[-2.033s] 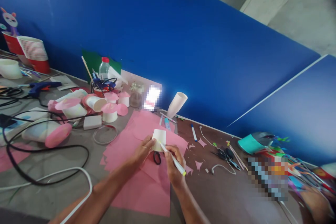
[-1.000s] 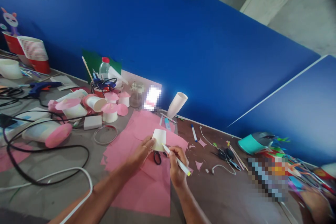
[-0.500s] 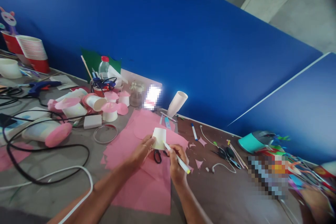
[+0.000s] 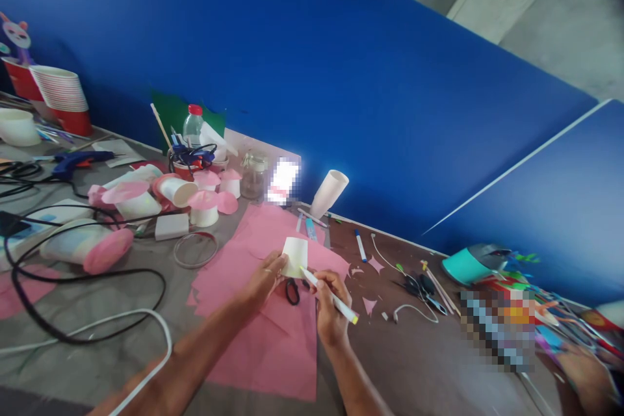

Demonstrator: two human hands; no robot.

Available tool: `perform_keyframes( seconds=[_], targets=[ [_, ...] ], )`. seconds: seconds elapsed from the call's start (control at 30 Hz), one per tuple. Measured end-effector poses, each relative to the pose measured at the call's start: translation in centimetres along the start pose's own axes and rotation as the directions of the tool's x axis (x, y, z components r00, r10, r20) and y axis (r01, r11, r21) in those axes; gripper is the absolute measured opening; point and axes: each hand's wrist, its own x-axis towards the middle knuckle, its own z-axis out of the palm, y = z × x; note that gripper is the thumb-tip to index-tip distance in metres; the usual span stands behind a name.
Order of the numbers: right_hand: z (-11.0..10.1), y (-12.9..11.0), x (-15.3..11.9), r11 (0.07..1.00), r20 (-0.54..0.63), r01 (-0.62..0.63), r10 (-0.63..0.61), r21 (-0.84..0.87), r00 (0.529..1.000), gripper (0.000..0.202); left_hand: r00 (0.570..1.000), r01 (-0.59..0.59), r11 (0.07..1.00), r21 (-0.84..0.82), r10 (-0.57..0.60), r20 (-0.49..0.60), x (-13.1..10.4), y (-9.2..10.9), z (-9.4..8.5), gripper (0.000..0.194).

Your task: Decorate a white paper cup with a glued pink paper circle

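My left hand [image 4: 269, 274] pinches a white paper cup [image 4: 295, 255] by its left side, above the pink paper sheets [image 4: 273, 364]. Pale yellow colouring shows on the lower part of the cup. In my right hand [image 4: 332, 305] is a white marker pen [image 4: 344, 307] with a yellow end, gripped like a pencil. Its tip meets the cup near the lower right edge. Black-handled scissors [image 4: 292, 292] lie on the pink paper just below the cup, their blades hidden.
White cups with pink paper pieces [image 4: 127, 200], a black cable [image 4: 88, 339] and a glue gun [image 4: 80, 161] are at left. A white tube-like cup [image 4: 330, 194] leans by the blue partition [image 4: 273, 45]. Another person's hand [image 4: 585, 364] appears at right, near craft supplies.
The marker tip has moved slightly down and left along the cup, and my right hand has shifted a little with it. My left hand keeps its hold.
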Motion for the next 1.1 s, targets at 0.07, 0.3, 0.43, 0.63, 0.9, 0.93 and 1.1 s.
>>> perform_keyframes(
  seconds=[0.07,0.3,0.43,0.63,0.9,0.93,1.1],
  targets=[
    [0.0,0.4,0.1,0.998,-0.040,-0.047,0.048,0.033,0.998,0.025,1.000,0.007,1.000,0.008,-0.007,0.000,0.0,0.0,0.0,0.032],
    [0.0,1.1,0.0,0.987,-0.042,-0.112,0.117,0.114,0.992,0.027,1.000,0.014,1.000,0.020,-0.014,0.022,0.2,-0.2,-0.3,0.037],
    [0.0,1.1,0.0,0.979,-0.055,-0.140,0.150,0.148,0.987,0.027,0.997,-0.005,1.000,0.017,0.004,0.073,0.2,-0.3,-0.5,0.037],
    [0.0,1.4,-0.1,0.969,-0.060,-0.153,0.167,0.195,0.984,0.026,0.983,-0.069,0.991,0.112,0.049,0.176,-0.3,0.2,-0.5,0.047],
    [0.0,2.0,0.0,0.956,-0.069,-0.178,0.199,0.234,0.978,0.024,0.953,-0.109,0.967,0.230,0.036,0.301,-0.7,0.8,-0.2,0.047],
    [0.0,2.0,0.0,0.955,-0.063,-0.181,0.201,0.237,0.978,0.024,0.954,-0.104,0.967,0.233,0.031,0.298,-0.7,0.8,-0.2,0.047],
    [-0.1,1.9,0.1,0.963,-0.069,-0.153,0.172,0.224,0.983,0.022,0.971,-0.099,0.969,0.228,0.044,0.237,-0.5,0.6,-0.3,0.048]
  ],
)
